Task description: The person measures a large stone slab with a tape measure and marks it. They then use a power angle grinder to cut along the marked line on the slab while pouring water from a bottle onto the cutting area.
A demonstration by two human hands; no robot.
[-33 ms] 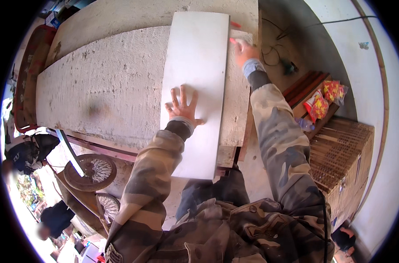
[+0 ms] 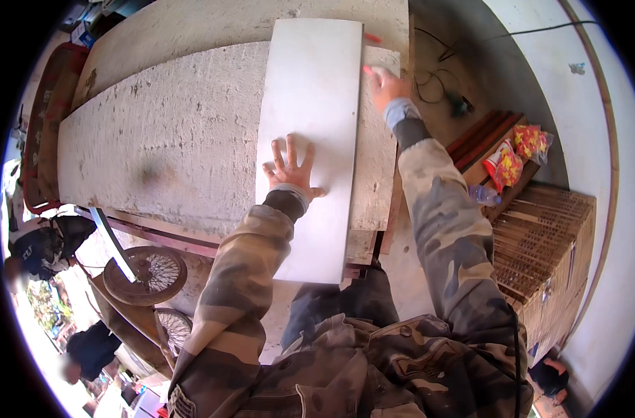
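Note:
A long white board (image 2: 316,83) lies across the rough pale slab (image 2: 171,139), its near end jutting past the slab's edge towards me. My left hand (image 2: 289,169) is pressed flat on the board with its fingers spread. Beyond it, my right hand (image 2: 391,89) is closed beside the board's far right edge, over the slab. A small red tip (image 2: 368,70) shows at its fingers; blur hides what kind of thing it is. Another small red piece (image 2: 372,37) lies on the slab just past the board's far right corner.
Right of the slab, a slatted bamboo crate (image 2: 547,237) stands near red-and-yellow packets (image 2: 506,166), a plastic bottle (image 2: 485,195) and a cable (image 2: 432,87). At left are a spoked wheel (image 2: 147,274), a red-rimmed cart (image 2: 28,167) and two people (image 2: 91,348).
My right hand has shifted very slightly nearer to me along the board's right edge. My left hand and the board keep their places.

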